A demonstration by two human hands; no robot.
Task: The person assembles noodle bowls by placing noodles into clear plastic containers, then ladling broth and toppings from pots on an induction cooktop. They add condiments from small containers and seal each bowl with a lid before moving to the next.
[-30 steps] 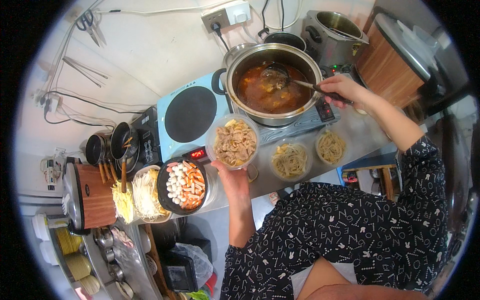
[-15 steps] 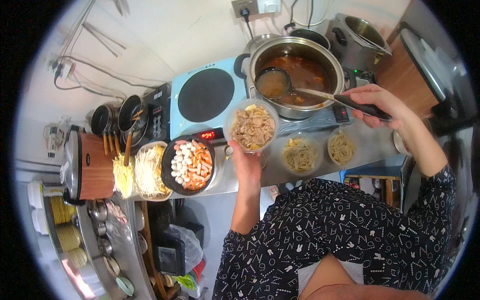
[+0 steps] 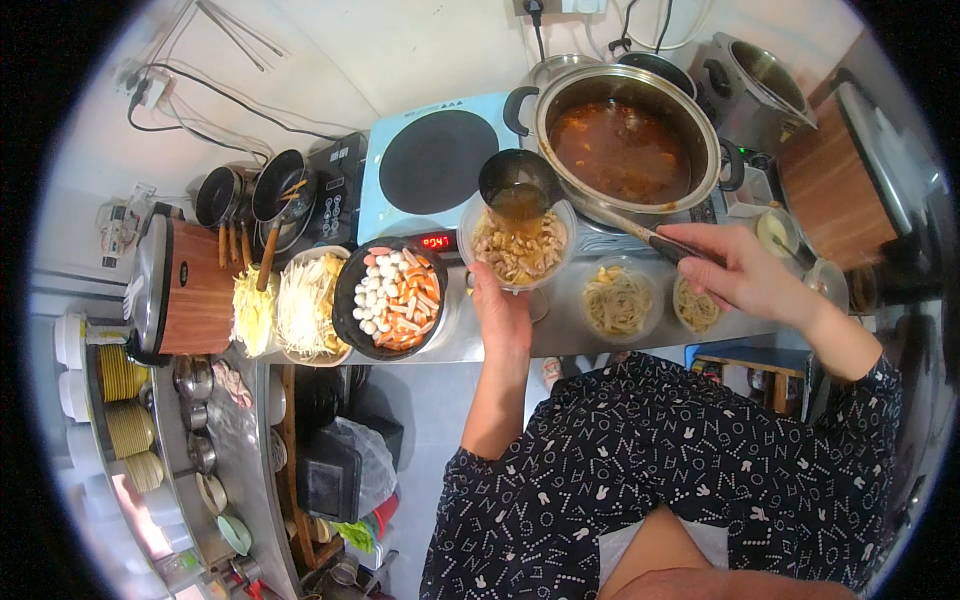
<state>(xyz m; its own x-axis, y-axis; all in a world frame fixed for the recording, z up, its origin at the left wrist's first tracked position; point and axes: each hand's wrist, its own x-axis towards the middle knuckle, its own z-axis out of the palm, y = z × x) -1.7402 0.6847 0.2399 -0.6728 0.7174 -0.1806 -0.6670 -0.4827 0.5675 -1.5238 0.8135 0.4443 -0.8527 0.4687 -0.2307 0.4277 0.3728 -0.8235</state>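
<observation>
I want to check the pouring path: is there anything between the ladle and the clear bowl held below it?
Nothing visible. The ladle, held by the right hand, tips broth straight into the clear bowl that the left hand holds up.

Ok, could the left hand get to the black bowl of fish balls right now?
Probably not freely: the left hand is holding up the clear bowl of noodles under the ladle. The black bowl sits just left of it, uncovered, so the path is open once that hand is empty.

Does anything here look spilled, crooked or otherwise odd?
Nothing looks spilled. The ladle in the right hand tips brown broth straight into the clear bowl held by the left hand, beside the big pot.
</observation>
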